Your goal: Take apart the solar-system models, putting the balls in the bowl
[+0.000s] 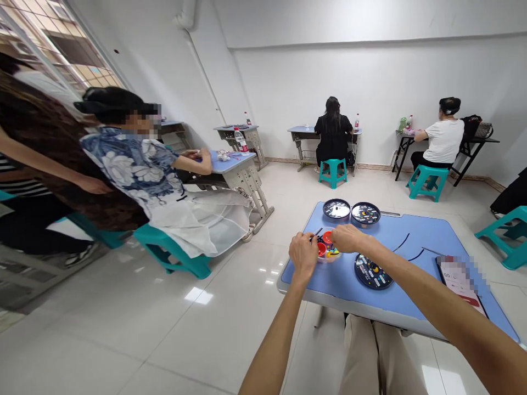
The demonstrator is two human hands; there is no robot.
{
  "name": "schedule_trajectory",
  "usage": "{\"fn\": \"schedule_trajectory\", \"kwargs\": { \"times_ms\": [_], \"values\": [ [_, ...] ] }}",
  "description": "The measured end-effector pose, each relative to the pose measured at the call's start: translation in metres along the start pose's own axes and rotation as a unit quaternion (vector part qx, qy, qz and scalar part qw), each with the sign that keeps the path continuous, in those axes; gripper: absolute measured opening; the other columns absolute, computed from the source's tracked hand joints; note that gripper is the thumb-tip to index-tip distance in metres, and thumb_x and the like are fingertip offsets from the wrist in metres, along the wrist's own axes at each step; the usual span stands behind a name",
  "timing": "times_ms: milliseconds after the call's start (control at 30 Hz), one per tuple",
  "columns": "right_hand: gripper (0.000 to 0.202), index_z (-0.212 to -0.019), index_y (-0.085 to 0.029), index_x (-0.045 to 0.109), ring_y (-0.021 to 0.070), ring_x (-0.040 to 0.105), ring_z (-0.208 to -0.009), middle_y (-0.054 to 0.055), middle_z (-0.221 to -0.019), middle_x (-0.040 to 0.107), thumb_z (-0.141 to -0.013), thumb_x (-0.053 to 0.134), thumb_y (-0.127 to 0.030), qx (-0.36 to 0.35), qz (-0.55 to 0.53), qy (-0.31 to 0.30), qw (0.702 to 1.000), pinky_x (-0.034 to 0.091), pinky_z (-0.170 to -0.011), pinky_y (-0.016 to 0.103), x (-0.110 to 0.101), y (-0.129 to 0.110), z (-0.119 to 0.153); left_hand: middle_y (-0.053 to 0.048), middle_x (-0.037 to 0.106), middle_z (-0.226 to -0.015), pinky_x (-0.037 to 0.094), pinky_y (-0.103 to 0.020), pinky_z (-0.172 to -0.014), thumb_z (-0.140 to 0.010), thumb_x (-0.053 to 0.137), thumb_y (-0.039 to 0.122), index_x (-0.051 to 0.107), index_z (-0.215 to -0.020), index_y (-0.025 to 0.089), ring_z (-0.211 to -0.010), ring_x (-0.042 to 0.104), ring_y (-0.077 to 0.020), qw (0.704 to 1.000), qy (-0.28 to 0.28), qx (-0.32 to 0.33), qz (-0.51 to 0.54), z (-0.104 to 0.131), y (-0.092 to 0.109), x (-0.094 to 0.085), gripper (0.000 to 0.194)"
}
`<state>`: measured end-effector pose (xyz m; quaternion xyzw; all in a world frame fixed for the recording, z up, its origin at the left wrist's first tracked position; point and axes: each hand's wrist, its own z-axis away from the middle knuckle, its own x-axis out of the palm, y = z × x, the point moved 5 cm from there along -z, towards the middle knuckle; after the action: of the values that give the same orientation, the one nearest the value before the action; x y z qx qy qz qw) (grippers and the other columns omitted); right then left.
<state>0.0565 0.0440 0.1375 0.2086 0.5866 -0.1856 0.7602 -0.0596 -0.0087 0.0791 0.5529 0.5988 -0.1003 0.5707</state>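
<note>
My left hand (303,254) is closed at the left rim of a clear tub (328,260) on the blue desk. A thin black strip (318,232) sticks up from its fingertips. Over the tub's right side is my right hand (349,239), fingers pinched; anything between them is too small to make out. Inside the tub lie red round pieces (321,249) with some yellow and black bits. Nearest to my right forearm is a dark round lid with a space print (373,272), partly covered by the arm.
A dark round tin (336,209) and a similar printed one (366,213) stand at the desk's far edge. Thin black curved strips (416,255) and a phone (461,285) lie to the right. Other people sit at desks on teal stools (332,172); one person stands at far left.
</note>
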Motion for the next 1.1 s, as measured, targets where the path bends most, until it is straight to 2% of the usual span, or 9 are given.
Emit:
{"fn": "schedule_trajectory", "kwargs": {
  "times_ms": [200, 300, 400, 533, 600, 667, 767, 900, 1100],
  "values": [
    [0.025, -0.099, -0.015, 0.074, 0.0237, 0.067, -0.094, 0.015, -0.102, 0.073, -0.090, 0.051, -0.017, 0.006, -0.026, 0.069, 0.997, 0.042, -0.070, 0.027, -0.033, 0.027, 0.042, -0.012, 0.063, -0.093, 0.040, -0.035, -0.079, -0.088, 0.056, 0.028, 0.071, -0.098, 0.016, -0.091, 0.057, -0.0252, 0.993, -0.021, 0.039, -0.111, -0.005, 0.009, 0.014, 0.022],
    [0.021, -0.094, -0.019, 0.074, 0.0208, 0.065, -0.091, 0.010, -0.099, 0.073, -0.090, 0.053, -0.021, 0.033, -0.062, 0.116, 0.991, 0.038, -0.067, 0.025, -0.044, 0.058, 0.079, -0.009, 0.058, -0.083, 0.039, -0.035, -0.077, -0.087, 0.059, 0.031, 0.072, -0.089, 0.014, -0.086, 0.056, -0.0242, 0.994, -0.012, 0.052, -0.091, -0.007, 0.013, 0.008, 0.021],
    [0.021, -0.091, -0.021, 0.074, 0.0183, 0.064, -0.084, 0.006, -0.092, 0.073, -0.090, 0.052, -0.021, 0.079, -0.103, 0.134, 0.982, 0.035, -0.063, 0.024, -0.043, 0.092, 0.117, -0.007, 0.056, -0.080, 0.040, -0.034, -0.076, -0.088, 0.058, 0.031, 0.072, -0.088, 0.012, -0.084, 0.057, -0.0236, 0.997, 0.005, 0.064, -0.052, -0.004, 0.021, -0.004, 0.024],
    [0.020, -0.088, -0.021, 0.074, 0.0159, 0.062, -0.077, 0.004, -0.088, 0.073, -0.088, 0.054, -0.021, 0.110, -0.172, 0.122, 0.971, 0.035, -0.062, 0.024, -0.017, 0.115, 0.148, -0.007, 0.062, -0.089, 0.043, -0.032, -0.075, -0.092, 0.053, 0.031, 0.071, -0.097, 0.016, -0.082, 0.059, -0.0198, 0.997, 0.021, 0.071, -0.015, 0.027, 0.044, -0.008, 0.024],
    [0.019, -0.086, -0.021, 0.073, 0.0153, 0.062, -0.076, 0.003, -0.086, 0.073, -0.087, 0.054, -0.019, 0.113, -0.197, 0.107, 0.968, 0.036, -0.062, 0.024, 0.005, 0.114, 0.150, -0.003, 0.064, -0.087, 0.046, -0.029, -0.075, -0.090, 0.056, 0.028, 0.071, -0.091, 0.019, -0.075, 0.060, -0.0153, 0.993, -0.015, 0.099, 0.061, 0.054, 0.063, 0.007, 0.018],
    [0.019, -0.088, -0.020, 0.074, 0.0165, 0.062, -0.081, 0.004, -0.090, 0.073, -0.085, 0.055, -0.016, 0.112, -0.190, 0.097, 0.971, 0.037, -0.064, 0.024, 0.029, 0.105, 0.144, -0.002, 0.064, -0.083, 0.047, -0.029, -0.077, -0.087, 0.061, 0.025, 0.071, -0.091, 0.019, -0.078, 0.060, -0.0159, 0.981, -0.065, 0.128, 0.131, 0.081, 0.084, 0.029, 0.012],
    [0.020, -0.093, -0.019, 0.073, 0.0210, 0.060, -0.095, 0.009, -0.099, 0.071, -0.083, 0.057, -0.012, 0.107, -0.131, 0.094, 0.981, 0.038, -0.067, 0.025, 0.060, 0.089, 0.130, -0.005, 0.065, -0.091, 0.048, -0.032, -0.082, -0.083, 0.065, 0.022, 0.069, -0.101, 0.018, -0.090, 0.059, -0.0204, 0.981, -0.077, 0.128, 0.123, 0.107, 0.102, 0.055, 0.019],
    [0.022, -0.093, -0.017, 0.072, 0.0233, 0.056, -0.100, 0.012, -0.100, 0.068, -0.086, 0.052, -0.011, 0.111, -0.089, 0.101, 0.985, 0.038, -0.068, 0.028, 0.083, 0.078, 0.118, -0.006, 0.067, -0.094, 0.046, -0.036, -0.085, -0.085, 0.062, 0.020, 0.069, -0.097, 0.018, -0.094, 0.056, -0.0233, 0.985, -0.088, 0.122, 0.085, 0.113, 0.111, 0.071, 0.014],
    [0.020, -0.088, -0.016, 0.072, 0.0212, 0.054, -0.092, 0.010, -0.096, 0.067, -0.088, 0.052, -0.010, 0.092, -0.090, 0.133, 0.983, 0.038, -0.072, 0.030, 0.093, 0.078, 0.113, -0.006, 0.068, -0.089, 0.043, -0.036, -0.083, -0.085, 0.061, 0.017, 0.068, -0.087, 0.018, -0.090, 0.055, -0.0228, 0.986, -0.087, 0.124, 0.073, 0.111, 0.112, 0.077, 0.008]
  ]
}}
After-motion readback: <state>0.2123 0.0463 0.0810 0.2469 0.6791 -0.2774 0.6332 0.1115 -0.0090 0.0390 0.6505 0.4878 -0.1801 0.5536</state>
